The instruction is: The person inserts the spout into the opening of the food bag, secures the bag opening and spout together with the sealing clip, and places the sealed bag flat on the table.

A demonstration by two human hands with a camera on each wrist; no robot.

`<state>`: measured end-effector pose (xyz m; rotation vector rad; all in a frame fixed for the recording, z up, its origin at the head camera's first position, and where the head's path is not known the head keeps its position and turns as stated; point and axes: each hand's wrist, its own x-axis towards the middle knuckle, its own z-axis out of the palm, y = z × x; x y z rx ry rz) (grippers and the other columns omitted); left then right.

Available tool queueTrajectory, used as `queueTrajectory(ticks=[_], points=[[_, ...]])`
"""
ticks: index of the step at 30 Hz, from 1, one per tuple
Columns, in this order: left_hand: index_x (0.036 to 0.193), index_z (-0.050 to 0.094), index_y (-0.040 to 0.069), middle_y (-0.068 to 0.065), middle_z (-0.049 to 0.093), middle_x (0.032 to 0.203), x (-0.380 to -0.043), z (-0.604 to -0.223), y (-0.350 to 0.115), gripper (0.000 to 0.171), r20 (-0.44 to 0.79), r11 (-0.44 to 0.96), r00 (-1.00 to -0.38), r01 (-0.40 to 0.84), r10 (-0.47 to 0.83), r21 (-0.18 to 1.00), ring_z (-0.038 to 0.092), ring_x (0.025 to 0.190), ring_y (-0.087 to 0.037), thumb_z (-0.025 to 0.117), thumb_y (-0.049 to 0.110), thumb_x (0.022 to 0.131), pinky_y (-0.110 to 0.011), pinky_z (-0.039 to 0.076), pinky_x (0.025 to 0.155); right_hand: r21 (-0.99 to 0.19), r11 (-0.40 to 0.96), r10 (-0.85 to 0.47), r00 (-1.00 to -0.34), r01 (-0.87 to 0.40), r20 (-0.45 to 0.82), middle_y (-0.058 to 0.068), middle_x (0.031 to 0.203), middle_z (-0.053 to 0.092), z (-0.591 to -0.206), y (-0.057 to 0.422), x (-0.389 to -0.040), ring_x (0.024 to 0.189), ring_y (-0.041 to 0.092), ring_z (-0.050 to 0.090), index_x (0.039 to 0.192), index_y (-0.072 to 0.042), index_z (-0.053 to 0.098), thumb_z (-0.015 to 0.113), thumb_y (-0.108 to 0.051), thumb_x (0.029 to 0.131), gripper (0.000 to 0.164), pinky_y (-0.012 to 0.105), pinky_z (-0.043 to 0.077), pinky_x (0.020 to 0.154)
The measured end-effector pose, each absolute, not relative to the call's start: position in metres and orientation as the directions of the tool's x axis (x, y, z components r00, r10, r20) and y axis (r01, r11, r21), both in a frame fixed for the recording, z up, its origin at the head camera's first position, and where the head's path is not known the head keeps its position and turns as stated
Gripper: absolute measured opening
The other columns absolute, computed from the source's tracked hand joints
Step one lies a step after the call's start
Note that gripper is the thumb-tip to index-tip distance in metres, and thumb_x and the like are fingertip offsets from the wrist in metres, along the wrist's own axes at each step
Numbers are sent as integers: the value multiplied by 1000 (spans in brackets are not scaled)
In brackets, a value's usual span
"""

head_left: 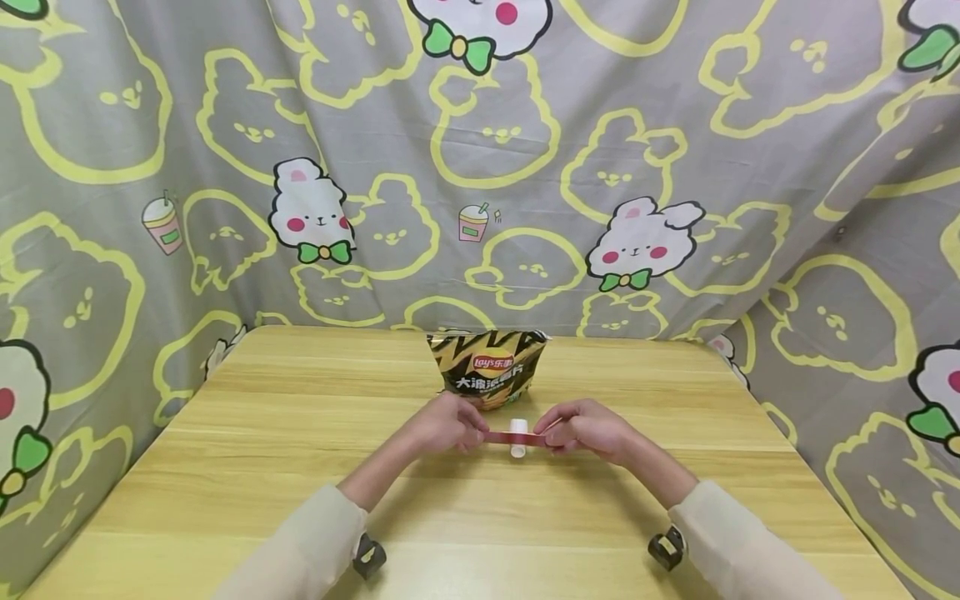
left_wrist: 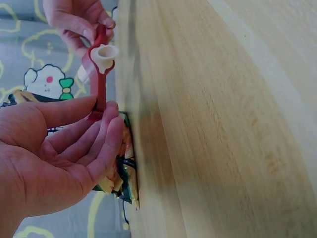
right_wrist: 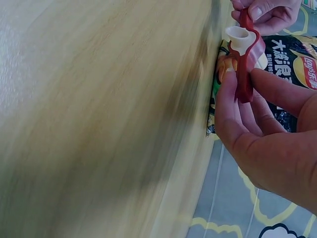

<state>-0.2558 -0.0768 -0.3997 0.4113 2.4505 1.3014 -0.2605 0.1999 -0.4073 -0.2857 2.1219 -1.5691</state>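
A red bag clip (head_left: 498,437) with a white spout (head_left: 518,427) through its middle is held level between both hands, above the table. My left hand (head_left: 450,423) pinches one end between thumb and fingers; the right hand (head_left: 591,430) pinches the other. In the left wrist view, the spout's round mouth (left_wrist: 108,51) faces the camera side. Right behind the hands stands a black and gold Lay's potato chip bag (head_left: 491,367), which neither hand visibly grips. Its lower left corner is partly hidden by the left hand.
The wooden table (head_left: 300,500) extends to both sides and toward the person. A grey curtain (head_left: 390,275) with yellow outlines and white rabbits hangs at the table's back and sides. Each forearm wears a dark wrist device (head_left: 368,556) beside a cream sleeve (head_left: 315,533).
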Motion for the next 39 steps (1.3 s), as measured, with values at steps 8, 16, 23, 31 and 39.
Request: queueTrajectory(ticks=[8, 16, 23, 31, 39], points=[[94, 78, 6, -13, 75, 87, -252, -396, -77, 13, -133, 547, -911, 113, 390, 830, 69, 72, -26, 73, 0, 84, -29, 50, 59, -916, 398, -438, -869, 44, -232, 13, 86, 70, -401, 196, -259, 76, 20, 66, 112, 9, 68, 68, -4, 86, 28, 35, 56, 73], [89, 80, 10, -9, 74, 103, -251, -395, -74, 10, -33, 583, -941, 181, 336, 792, 61, 77, -18, 76, 4, 82, -30, 48, 66, -863, 505, -409, -889, -30, -208, 10, 83, 70, -393, 184, -258, 74, 18, 59, 110, -2, 73, 76, -16, 84, 30, 33, 50, 70], [88, 80, 10, -3, 73, 87, -250, -394, -73, 10, 1, 569, -948, 193, 319, 799, 58, 73, -17, 77, 2, 82, -29, 47, 63, -852, 520, -422, -887, -65, -189, 3, 86, 72, -392, 175, -258, 78, 17, 60, 109, -2, 73, 80, -21, 84, 32, 30, 48, 73], [88, 80, 10, 0, 73, 79, -248, -393, -70, 8, 10, 552, -950, 190, 313, 812, 60, 69, -15, 77, 4, 83, -29, 48, 63, -833, 544, -416, -894, -98, -167, 3, 84, 66, -392, 166, -257, 78, 16, 54, 96, -5, 72, 83, -27, 83, 28, 31, 45, 71], [92, 79, 9, 0, 75, 82, -249, -391, -73, 7, -13, 547, -933, 199, 359, 813, 64, 73, -13, 77, 5, 86, -29, 50, 67, -844, 532, -382, -908, -65, -171, 4, 87, 68, -392, 166, -255, 81, 17, 55, 94, -7, 74, 84, -26, 80, 26, 32, 44, 75]])
